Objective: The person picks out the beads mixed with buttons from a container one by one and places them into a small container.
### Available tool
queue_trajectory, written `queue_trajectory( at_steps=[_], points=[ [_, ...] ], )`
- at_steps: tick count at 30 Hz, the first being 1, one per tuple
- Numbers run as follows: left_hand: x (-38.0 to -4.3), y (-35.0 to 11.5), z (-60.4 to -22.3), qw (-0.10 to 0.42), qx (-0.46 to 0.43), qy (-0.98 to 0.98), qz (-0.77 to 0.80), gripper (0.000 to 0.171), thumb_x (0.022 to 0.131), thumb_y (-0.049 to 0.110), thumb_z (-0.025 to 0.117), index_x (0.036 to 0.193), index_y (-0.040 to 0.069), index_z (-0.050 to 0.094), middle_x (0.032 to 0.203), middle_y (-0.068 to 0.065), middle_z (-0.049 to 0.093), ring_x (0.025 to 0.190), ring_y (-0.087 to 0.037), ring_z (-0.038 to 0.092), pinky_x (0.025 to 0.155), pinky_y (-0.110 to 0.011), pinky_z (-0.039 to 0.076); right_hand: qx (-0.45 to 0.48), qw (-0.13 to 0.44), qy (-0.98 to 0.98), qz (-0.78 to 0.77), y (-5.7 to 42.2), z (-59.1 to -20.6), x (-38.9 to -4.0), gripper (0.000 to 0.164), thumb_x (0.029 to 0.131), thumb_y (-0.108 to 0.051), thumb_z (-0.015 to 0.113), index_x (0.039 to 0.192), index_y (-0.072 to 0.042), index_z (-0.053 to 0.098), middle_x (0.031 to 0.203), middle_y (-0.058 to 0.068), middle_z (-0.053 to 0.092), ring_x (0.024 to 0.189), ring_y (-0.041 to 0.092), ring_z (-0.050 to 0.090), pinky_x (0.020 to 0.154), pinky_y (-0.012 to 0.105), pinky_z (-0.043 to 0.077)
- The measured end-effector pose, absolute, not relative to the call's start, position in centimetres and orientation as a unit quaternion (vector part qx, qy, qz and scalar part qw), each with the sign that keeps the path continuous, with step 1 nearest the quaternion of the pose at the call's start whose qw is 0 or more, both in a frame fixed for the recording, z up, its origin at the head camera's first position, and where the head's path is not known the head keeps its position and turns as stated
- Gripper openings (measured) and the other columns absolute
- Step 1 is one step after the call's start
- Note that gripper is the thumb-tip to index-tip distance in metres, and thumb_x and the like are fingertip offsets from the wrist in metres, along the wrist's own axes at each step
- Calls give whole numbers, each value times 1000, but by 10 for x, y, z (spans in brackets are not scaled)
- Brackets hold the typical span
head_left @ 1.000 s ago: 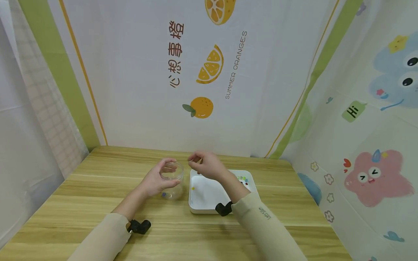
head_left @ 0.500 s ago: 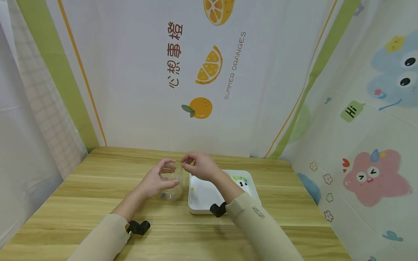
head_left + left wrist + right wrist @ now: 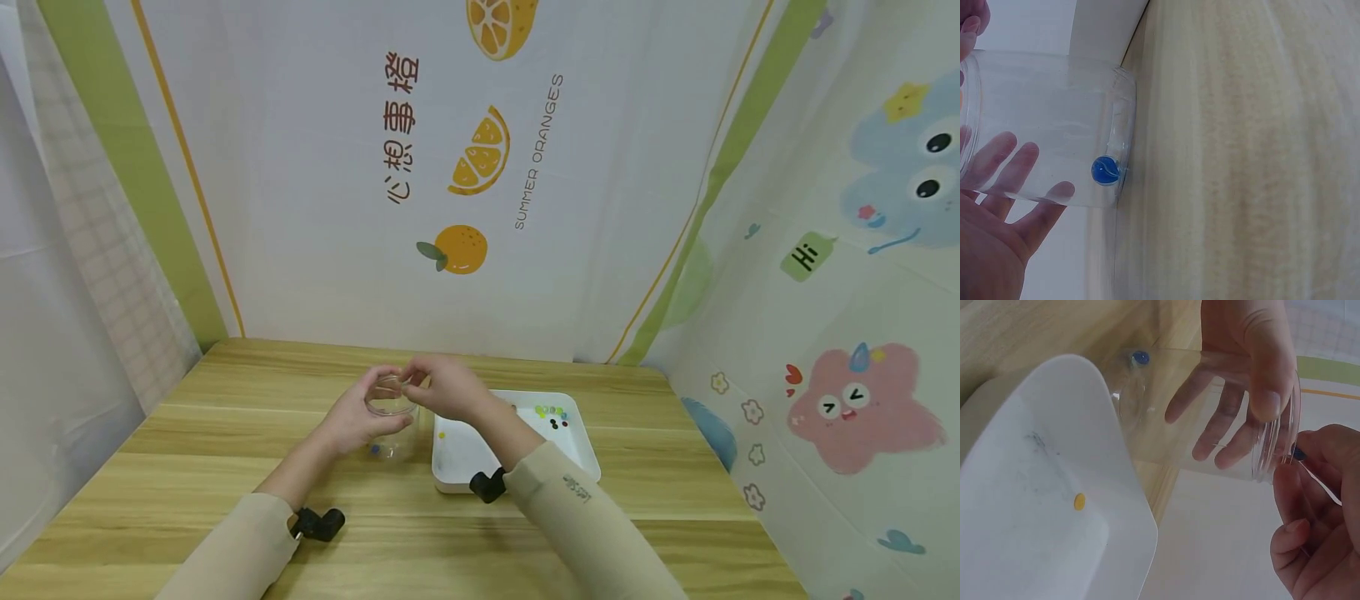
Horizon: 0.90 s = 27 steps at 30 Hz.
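A clear plastic jar (image 3: pixel 1047 112) stands upright on the table, its mouth facing up. My left hand (image 3: pixel 358 421) holds it near the rim, thumb on the near side and fingers around the far side. At the jar's bottom lies one blue marble (image 3: pixel 1105 170) with a pale swirl. My right hand (image 3: pixel 447 389) is at the jar's mouth, pinching a small dark blue marble (image 3: pixel 1298 453) between thumb and forefinger right at the rim. The fingers partly cover that marble.
Right of the jar sits a white tray (image 3: pixel 472 454), partly under my right forearm. A small yellow piece (image 3: pixel 1079 501) lies in it on the left, with several green-yellow beads (image 3: pixel 551 410) and a few dark ones at the back right. A printed curtain (image 3: pixel 322 250) hangs behind the table.
My right hand has moved left from over the tray to the jar's mouth, the marble held in its fingertips. The left hand and the jar have stayed in place.
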<state>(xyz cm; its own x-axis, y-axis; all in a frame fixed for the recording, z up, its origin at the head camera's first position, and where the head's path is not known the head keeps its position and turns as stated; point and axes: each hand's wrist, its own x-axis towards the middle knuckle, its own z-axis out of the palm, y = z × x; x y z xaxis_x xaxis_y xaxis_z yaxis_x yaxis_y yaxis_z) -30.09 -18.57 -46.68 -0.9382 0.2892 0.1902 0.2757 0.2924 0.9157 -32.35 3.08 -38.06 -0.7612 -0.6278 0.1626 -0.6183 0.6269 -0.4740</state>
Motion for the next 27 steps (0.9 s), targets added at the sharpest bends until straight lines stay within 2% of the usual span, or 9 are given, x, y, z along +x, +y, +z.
queue_trajectory(
  at_steps=[5,10,14,17,20,22,27],
  points=[
    [-301,-185,-467,11,175,801,572,81,94,22,88,159,14,41,160,-25,52,139,-56,58,100,-47,66,-354,12,903,-243,28,-382,-323,18,108,-24,70,122,-16,78,108,-1,80,102,14,72,85,28,58],
    [-302,-185,-467,9,177,801,572,81,95,23,88,159,13,40,159,-26,53,132,-52,65,98,-47,67,-356,17,903,-241,28,-382,-323,18,108,-24,71,122,-17,79,108,-2,80,100,13,72,84,27,58],
    [-301,-184,-467,8,175,803,570,80,94,21,88,158,15,41,158,-25,54,138,-53,60,99,-47,67,-349,25,901,-254,30,-381,-323,20,108,-25,71,124,-16,78,109,-1,79,96,12,71,79,25,56],
    [-302,-184,-468,5,177,803,570,78,94,20,88,157,15,42,158,-25,55,144,-53,55,101,-48,66,-337,40,891,-301,36,-377,-324,22,109,-24,70,126,-13,76,108,3,77,89,24,73,70,25,55],
    [-303,-183,-469,-1,176,802,571,77,94,18,89,156,16,44,157,-26,56,145,-50,56,101,-48,66,-326,58,872,-362,44,-372,-325,22,109,-20,68,127,-10,75,108,8,75,87,38,74,66,26,57],
    [-303,-183,-469,-5,178,801,572,77,93,17,89,156,16,45,156,-28,56,144,-49,57,102,-48,66,-318,65,863,-387,51,-371,-327,21,109,-19,68,127,-9,75,107,9,76,87,42,75,66,28,60],
    [-303,-183,-469,-13,185,801,569,77,94,16,89,156,12,45,155,-31,56,143,-49,57,102,-49,65,-301,68,863,-400,69,-373,-333,21,109,-20,69,127,-11,75,109,10,77,83,35,74,74,40,66]
  ],
)
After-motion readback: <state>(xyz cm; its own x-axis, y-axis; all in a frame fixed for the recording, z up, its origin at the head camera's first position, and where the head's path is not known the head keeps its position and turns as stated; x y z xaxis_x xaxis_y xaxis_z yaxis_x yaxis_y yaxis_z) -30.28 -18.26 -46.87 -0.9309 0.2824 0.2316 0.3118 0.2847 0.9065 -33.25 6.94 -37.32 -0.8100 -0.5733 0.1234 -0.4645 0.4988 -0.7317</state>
